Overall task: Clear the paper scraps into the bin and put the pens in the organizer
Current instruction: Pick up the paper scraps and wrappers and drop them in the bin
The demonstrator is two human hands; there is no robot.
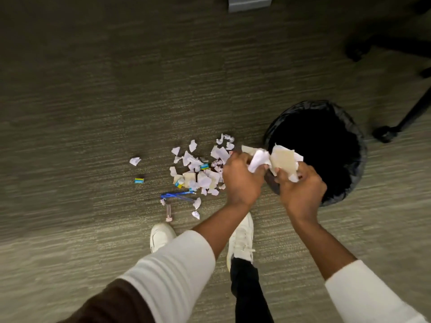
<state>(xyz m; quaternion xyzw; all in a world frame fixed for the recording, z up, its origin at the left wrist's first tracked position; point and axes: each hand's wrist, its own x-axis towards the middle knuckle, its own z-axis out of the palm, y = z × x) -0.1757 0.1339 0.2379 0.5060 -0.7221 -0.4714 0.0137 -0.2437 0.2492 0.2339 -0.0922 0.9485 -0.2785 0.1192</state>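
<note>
1. Nearest: both forearms in white sleeves reach forward and down, white shoes [240, 238] planted on the carpet [93, 89] just short of the mess. Reads as standing, bent over the work.
2. Left hand [241, 180] is closed around a crumpled white wad [258, 160]; right hand [300, 190] is closed on a tan sheet [283, 159] plus more white paper. Hands almost touch, so the load is one shared bundle.
3. Bundle sits at the near rim of the bin [359, 157], partly over the opening. Likely held there so a release drops it straight in.
4. Remaining paper scraps [200, 173] lie in a loose pile on the carpet just left of the hands, right beside the bin. One stray scrap [134, 161] sits well apart to the left, plus a small blue-yellow piece [139, 180]. Clearing looks partly done at best.
5. Blue pens [177, 195] lie at the near edge of the pile, crossed; count unclear, motion blur. A pale pink pen-like item [168, 212] lies just beside them; can't confirm what it is.
6. Bin interior is pure black behind the liner; contents not readable.
7. Far: chair base with casters [384, 134] top right, cut off by the frame. Grey box [249, 3] at the top edge, cropped.
8. Organizer is not in view.
</note>
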